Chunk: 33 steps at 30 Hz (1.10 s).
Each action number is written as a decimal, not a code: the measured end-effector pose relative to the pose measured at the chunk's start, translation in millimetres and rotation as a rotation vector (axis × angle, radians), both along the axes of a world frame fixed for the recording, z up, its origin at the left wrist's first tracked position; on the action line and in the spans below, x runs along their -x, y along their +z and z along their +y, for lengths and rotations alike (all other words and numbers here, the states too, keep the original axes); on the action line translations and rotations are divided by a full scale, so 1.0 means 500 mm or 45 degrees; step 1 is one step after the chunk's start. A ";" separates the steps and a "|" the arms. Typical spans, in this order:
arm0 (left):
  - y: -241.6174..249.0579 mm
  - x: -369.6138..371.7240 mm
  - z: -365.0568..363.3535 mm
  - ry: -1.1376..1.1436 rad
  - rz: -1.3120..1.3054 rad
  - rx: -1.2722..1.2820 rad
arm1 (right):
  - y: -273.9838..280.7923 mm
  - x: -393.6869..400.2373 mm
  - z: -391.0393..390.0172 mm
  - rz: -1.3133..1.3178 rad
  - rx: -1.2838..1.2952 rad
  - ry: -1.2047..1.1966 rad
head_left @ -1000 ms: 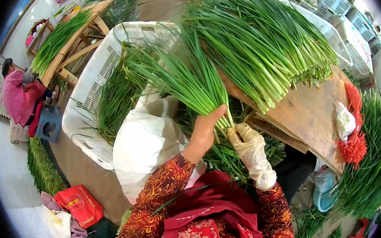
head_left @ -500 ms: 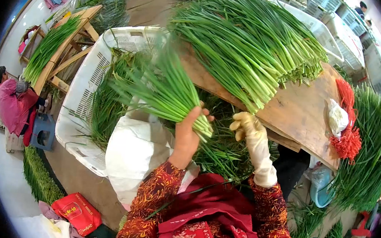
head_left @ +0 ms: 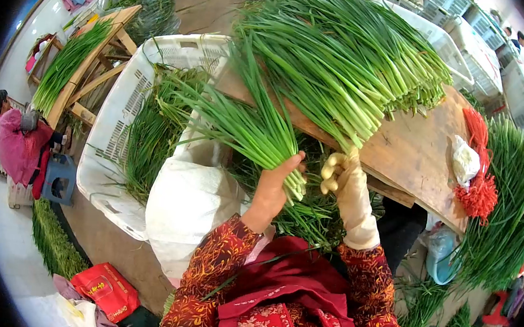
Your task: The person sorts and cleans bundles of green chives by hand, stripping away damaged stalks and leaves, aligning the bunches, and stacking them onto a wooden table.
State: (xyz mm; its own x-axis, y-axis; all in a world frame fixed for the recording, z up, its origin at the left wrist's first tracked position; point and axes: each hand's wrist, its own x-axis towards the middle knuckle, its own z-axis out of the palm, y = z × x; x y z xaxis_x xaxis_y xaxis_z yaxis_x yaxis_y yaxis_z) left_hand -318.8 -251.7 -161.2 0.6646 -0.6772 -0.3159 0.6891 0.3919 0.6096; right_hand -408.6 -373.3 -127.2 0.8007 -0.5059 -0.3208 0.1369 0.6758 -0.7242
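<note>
My bare left hand point(head_left: 275, 186) is closed round the lower stalks of a bunch of garlic chives point(head_left: 258, 132), whose leaves fan out up and to the left. Their pale cut ends stick out below my fist. A pale rubber glove covers my right hand point(head_left: 346, 182), its fingers curled just right of the bunch. The top of that glove meets the nearest stalk ends of the large chive pile point(head_left: 340, 58) on the wooden board point(head_left: 412, 158). Whether a stalk is pinched in the gloved fingers is hidden.
Left of me stands a white plastic crate point(head_left: 95, 177) with loose leaves, beside a white sack point(head_left: 186, 210). Red ties point(head_left: 478, 182) and a small white bundle point(head_left: 463, 159) lie at the board's right. Another person point(head_left: 21, 142) sits far left by a wooden bench point(head_left: 86, 67).
My left hand has moved right and slightly down with the chives, closer to the gloved hand, and the leaves are less blurred. My right hand has shifted slightly up against the pile's stalk ends.
</note>
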 end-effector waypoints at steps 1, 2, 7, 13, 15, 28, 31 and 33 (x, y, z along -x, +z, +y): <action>-0.002 -0.001 0.001 -0.009 -0.005 0.004 | -0.007 0.000 -0.006 -0.005 0.004 -0.009; -0.001 -0.003 0.002 -0.027 -0.001 -0.001 | -0.010 -0.001 -0.010 -0.036 -0.082 -0.057; 0.014 -0.005 -0.004 -0.084 -0.011 -0.006 | -0.009 -0.001 -0.006 -0.074 -0.069 0.027; -0.001 -0.002 -0.002 -0.028 -0.199 -0.065 | 0.000 0.034 0.070 0.411 0.837 0.226; 0.004 0.001 -0.002 -0.016 -0.193 -0.072 | -0.004 0.037 0.072 0.508 0.979 0.280; -0.018 0.002 0.006 -0.112 -0.217 -0.051 | -0.020 -0.013 0.031 0.278 0.859 0.081; -0.014 0.008 0.010 -0.111 -0.243 -0.081 | -0.011 -0.032 0.037 0.185 0.754 0.024; -0.009 0.013 0.015 -0.107 -0.244 -0.078 | -0.004 -0.037 0.043 0.141 0.344 -0.019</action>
State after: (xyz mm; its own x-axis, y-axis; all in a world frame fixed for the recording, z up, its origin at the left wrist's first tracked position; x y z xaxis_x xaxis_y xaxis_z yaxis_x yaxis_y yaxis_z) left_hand -325.5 -244.2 -165.5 0.6583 -0.7163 -0.2314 0.5870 0.2960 0.7535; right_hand -390.0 -351.6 -129.2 0.7603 -0.5962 -0.2580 0.0550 0.4548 -0.8889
